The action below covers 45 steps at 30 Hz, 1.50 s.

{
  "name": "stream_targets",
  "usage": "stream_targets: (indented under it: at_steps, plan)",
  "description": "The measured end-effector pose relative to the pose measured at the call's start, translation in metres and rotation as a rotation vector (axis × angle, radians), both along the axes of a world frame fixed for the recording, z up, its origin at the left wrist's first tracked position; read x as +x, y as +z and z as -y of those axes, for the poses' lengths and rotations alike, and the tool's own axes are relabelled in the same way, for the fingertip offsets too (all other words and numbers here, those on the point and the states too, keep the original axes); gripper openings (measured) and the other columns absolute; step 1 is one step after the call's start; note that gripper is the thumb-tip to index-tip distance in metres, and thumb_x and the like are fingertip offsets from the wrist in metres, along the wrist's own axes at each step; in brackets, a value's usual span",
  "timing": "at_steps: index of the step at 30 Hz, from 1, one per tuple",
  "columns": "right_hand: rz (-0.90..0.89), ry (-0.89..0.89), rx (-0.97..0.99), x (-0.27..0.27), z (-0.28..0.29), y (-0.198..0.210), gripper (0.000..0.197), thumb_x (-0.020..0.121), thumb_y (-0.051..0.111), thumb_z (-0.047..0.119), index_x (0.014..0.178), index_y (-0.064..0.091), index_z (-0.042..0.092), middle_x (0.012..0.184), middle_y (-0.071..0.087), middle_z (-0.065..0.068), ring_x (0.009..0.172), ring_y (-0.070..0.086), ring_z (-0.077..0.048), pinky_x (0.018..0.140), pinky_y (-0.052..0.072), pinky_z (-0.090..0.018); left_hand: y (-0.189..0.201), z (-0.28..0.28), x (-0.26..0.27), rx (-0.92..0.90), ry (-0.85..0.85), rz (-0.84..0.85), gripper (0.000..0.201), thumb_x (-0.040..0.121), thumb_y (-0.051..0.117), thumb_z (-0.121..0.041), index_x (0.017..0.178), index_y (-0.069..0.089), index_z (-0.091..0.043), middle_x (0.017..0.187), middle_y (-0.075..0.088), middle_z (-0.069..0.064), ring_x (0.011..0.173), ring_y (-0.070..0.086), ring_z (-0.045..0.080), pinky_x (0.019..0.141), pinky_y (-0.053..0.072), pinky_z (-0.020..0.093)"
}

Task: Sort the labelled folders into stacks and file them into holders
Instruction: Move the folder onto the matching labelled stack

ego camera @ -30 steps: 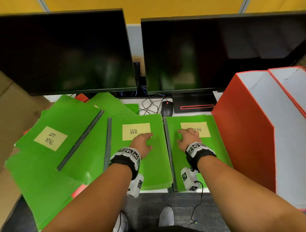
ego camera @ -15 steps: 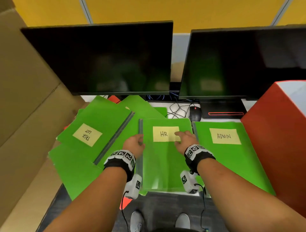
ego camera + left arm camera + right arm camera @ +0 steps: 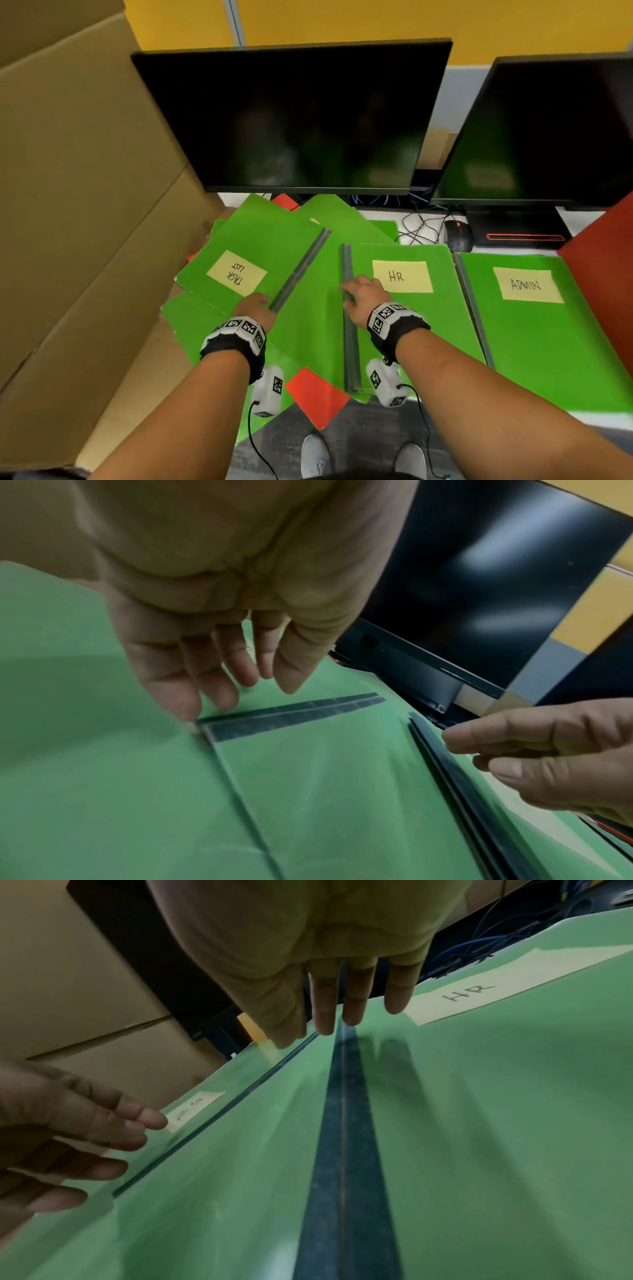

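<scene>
Three green folders with yellow labels lie on the desk. TASK LIST (image 3: 270,240) is askew at the left, HR (image 3: 411,329) is in the middle and ADMIN (image 3: 548,346) is on the right. My left hand (image 3: 255,306) has straight fingers (image 3: 219,693) whose tips touch the near corner of the TASK LIST folder, beside its grey spine (image 3: 291,715). My right hand (image 3: 361,294) pinches the left edge of the HR folder's spine (image 3: 342,1123), fingers on top and thumb at the edge. More green folders lie fanned under these.
A red file holder (image 3: 603,274) stands at the right edge. A big cardboard box (image 3: 85,205) walls off the left. Two dark monitors (image 3: 291,120) stand at the back, with a mouse (image 3: 459,234) and cables beneath. A red sheet (image 3: 318,394) pokes over the desk's front edge.
My right hand left the ADMIN folder, crossed the HR label and now holds the HR spine. My left hand moved from the HR folder to the TASK LIST folder. The view swung left.
</scene>
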State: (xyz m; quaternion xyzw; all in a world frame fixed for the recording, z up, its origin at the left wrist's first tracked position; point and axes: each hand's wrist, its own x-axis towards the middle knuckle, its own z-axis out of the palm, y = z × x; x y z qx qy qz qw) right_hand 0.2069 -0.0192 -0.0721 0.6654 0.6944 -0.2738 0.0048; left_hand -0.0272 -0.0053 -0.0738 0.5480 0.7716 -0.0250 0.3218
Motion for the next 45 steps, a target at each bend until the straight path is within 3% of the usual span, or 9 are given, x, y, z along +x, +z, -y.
stream_targets:
  at_steps: [3, 6, 13, 19, 30, 34, 38, 42, 45]
  plan:
    - [0.056, 0.020, -0.016, -0.020, -0.001, -0.006, 0.053, 0.090, 0.053, 0.030, 0.142, 0.038, 0.031, 0.146, 0.033, 0.002, 0.133, 0.028, -0.026, 0.107, 0.035, -0.045, -0.001, -0.001, -0.018, -0.089, 0.028, -0.072, 0.046, 0.092, 0.056, -0.016, 0.137, 0.048, -0.010, 0.141, 0.050, 0.008, 0.119, 0.055, 0.028, 0.096, 0.047, 0.034]
    - [0.082, -0.006, -0.070, -0.032, 0.000, -0.013, 0.061, 0.087, 0.059, 0.030, 0.143, 0.035, 0.033, 0.150, 0.022, 0.001, 0.137, 0.021, -0.028, 0.111, 0.030, -0.048, -0.004, 0.000, -0.030, -0.129, 0.093, -0.083, 0.044, 0.088, 0.062, -0.019, 0.130, 0.053, -0.007, 0.132, 0.058, 0.008, 0.105, 0.061, 0.026, 0.082, 0.047, 0.027]
    - [0.094, -0.003, -0.104, -0.030, 0.003, -0.027, 0.064, 0.082, 0.062, 0.012, 0.141, 0.041, 0.026, 0.153, 0.013, 0.002, 0.138, 0.018, -0.028, 0.112, 0.028, -0.032, -0.010, 0.004, -0.036, -0.155, 0.263, 0.147, 0.070, 0.071, 0.077, -0.024, 0.133, 0.045, -0.021, 0.116, 0.057, 0.012, 0.084, 0.067, 0.027, 0.078, 0.059, 0.039]
    - [0.089, -0.001, -0.132, -0.026, -0.003, -0.024, 0.062, 0.085, 0.061, 0.017, 0.143, 0.039, 0.027, 0.153, 0.013, 0.001, 0.138, 0.019, -0.026, 0.113, 0.025, -0.028, 0.019, 0.002, -0.025, -0.212, 0.184, -0.070, 0.072, 0.082, 0.070, -0.035, 0.142, 0.033, -0.018, 0.139, 0.039, 0.008, 0.124, 0.046, 0.029, 0.104, 0.040, 0.034]
    - [0.020, 0.098, -0.161, -0.011, 0.005, -0.033, 0.061, 0.087, 0.061, 0.018, 0.144, 0.038, 0.019, 0.158, -0.002, -0.001, 0.146, 0.011, -0.023, 0.119, 0.016, -0.027, 0.014, 0.016, -0.002, -0.224, 0.223, 0.005, 0.074, 0.080, 0.072, -0.033, 0.143, 0.037, -0.017, 0.140, 0.048, 0.005, 0.124, 0.051, 0.028, 0.106, 0.041, 0.038]
    - [0.009, 0.110, -0.166, -0.008, 0.008, -0.032, 0.062, 0.088, 0.059, 0.020, 0.145, 0.035, 0.018, 0.158, -0.006, 0.000, 0.146, 0.010, -0.021, 0.118, 0.016, -0.024, 0.017, 0.022, -0.003, -0.205, 0.313, 0.023, 0.073, 0.074, 0.075, -0.038, 0.136, 0.039, -0.026, 0.127, 0.051, 0.008, 0.108, 0.059, 0.026, 0.098, 0.047, 0.035]
    - [-0.028, 0.078, -0.157, -0.011, 0.003, -0.018, 0.067, 0.089, 0.058, 0.017, 0.148, 0.027, 0.022, 0.158, 0.001, -0.002, 0.145, 0.016, -0.022, 0.118, 0.017, -0.026, 0.034, 0.022, -0.002, -0.036, 0.286, -0.011, 0.058, 0.087, 0.063, -0.043, 0.138, 0.044, -0.027, 0.137, 0.050, 0.002, 0.120, 0.049, 0.023, 0.101, 0.037, 0.027]
    - [-0.147, 0.011, -0.056, -0.027, -0.009, 0.014, 0.075, 0.088, 0.060, 0.013, 0.149, 0.020, 0.029, 0.157, 0.008, 0.000, 0.144, 0.020, -0.024, 0.117, 0.022, -0.033, 0.057, 0.014, 0.004, 0.180, 0.349, 0.077, 0.037, 0.088, 0.064, -0.014, 0.125, 0.059, -0.008, 0.130, 0.043, 0.012, 0.097, 0.057, 0.023, 0.082, 0.045, 0.020]
    - [-0.234, -0.015, 0.077, -0.042, -0.020, 0.044, 0.076, 0.087, 0.061, 0.012, 0.149, 0.020, 0.032, 0.157, 0.009, 0.003, 0.143, 0.021, -0.022, 0.116, 0.025, -0.034, 0.080, 0.009, 0.002, 0.432, 0.376, 0.121, 0.019, 0.087, 0.062, -0.008, 0.104, 0.070, -0.003, 0.120, 0.046, 0.015, 0.108, 0.058, 0.029, 0.100, 0.042, 0.026]
